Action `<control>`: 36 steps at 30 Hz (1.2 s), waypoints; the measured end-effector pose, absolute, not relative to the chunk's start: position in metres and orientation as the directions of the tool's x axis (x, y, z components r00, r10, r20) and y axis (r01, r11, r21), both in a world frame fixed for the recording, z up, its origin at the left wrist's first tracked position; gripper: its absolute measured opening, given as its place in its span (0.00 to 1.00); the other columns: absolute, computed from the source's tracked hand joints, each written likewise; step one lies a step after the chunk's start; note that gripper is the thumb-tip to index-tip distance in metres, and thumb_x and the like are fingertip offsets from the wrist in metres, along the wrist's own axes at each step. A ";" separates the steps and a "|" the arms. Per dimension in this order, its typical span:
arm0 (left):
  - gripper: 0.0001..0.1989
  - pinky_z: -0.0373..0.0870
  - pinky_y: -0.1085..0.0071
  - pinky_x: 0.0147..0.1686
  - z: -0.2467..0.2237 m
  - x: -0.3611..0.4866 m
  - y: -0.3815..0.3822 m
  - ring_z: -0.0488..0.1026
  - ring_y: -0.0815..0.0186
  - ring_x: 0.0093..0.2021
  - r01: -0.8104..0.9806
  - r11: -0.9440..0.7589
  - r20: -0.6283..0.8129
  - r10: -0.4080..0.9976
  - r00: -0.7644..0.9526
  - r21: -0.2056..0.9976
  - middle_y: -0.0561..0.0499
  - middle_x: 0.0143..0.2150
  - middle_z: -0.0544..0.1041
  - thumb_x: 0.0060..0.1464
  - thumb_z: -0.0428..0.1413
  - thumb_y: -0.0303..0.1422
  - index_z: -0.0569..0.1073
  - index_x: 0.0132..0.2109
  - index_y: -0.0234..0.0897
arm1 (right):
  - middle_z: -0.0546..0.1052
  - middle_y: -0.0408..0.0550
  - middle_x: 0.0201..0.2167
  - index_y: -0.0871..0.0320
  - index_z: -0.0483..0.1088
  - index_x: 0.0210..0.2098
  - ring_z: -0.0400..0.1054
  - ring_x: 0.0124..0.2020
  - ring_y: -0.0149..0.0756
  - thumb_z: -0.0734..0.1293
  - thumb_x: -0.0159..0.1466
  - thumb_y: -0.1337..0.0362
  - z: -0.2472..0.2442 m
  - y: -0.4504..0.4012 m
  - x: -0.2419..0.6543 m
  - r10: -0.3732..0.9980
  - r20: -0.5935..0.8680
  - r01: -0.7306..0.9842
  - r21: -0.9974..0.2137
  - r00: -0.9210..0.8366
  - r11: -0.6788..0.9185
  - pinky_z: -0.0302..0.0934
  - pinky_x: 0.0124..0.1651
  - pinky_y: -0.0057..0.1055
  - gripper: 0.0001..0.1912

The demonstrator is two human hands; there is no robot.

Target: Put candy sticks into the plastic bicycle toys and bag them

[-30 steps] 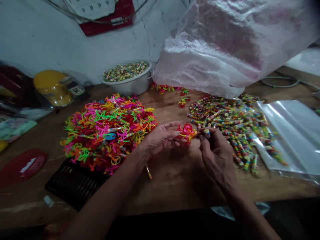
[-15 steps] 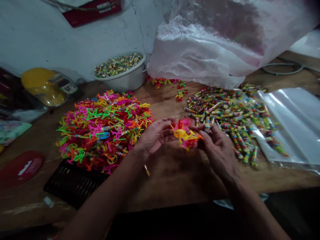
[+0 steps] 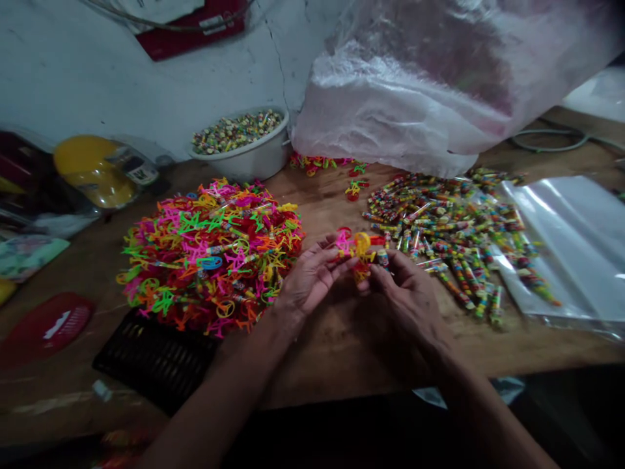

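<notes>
The left hand [image 3: 315, 277] was nearly closed, pinching one side of a bunch of small plastic toys [image 3: 362, 246], pink, yellow and red. The right hand [image 3: 407, 286] was curled nearly closed too, holding the other side and a little tube [image 3: 383, 258]. The bunch was up above the wooden counter [image 3: 336, 365], between a big heap of bright toys [image 3: 209, 254] and a pile of colorful tubes [image 3: 449, 228].

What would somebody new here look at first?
Probably the big heap of bright plastic pieces, pink, green, yellow and orange, at the left. Next, the large shiny plastic sheet at the upper right. Then the small colorful pieces in the middle, held between the left hand and right hand.
</notes>
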State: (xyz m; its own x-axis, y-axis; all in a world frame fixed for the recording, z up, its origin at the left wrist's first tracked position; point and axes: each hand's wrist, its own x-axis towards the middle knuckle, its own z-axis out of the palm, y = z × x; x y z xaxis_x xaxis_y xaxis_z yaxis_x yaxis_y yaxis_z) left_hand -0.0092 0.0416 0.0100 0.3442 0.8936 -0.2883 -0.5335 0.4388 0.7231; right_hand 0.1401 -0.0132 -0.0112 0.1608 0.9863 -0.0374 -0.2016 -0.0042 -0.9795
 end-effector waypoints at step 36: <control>0.13 0.70 0.77 0.24 0.002 -0.013 0.021 0.75 0.69 0.26 -0.160 0.493 -0.381 0.807 0.452 0.855 0.44 0.33 0.79 0.52 0.59 0.34 0.74 0.40 0.27 | 0.70 0.41 0.27 0.55 0.71 0.36 0.61 0.23 0.27 0.65 0.62 0.57 -0.007 -0.036 0.161 0.843 0.166 0.257 -0.966 0.511 0.035 0.56 0.23 0.24 0.08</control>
State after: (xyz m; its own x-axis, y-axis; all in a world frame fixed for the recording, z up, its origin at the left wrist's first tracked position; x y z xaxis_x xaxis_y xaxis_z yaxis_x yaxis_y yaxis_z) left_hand -0.0135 0.0215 0.0016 0.4517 0.8068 -0.3809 -0.1602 0.4933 0.8549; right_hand 0.1605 -0.0364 -0.0074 0.5109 0.8434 0.1663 0.2572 0.0346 -0.9657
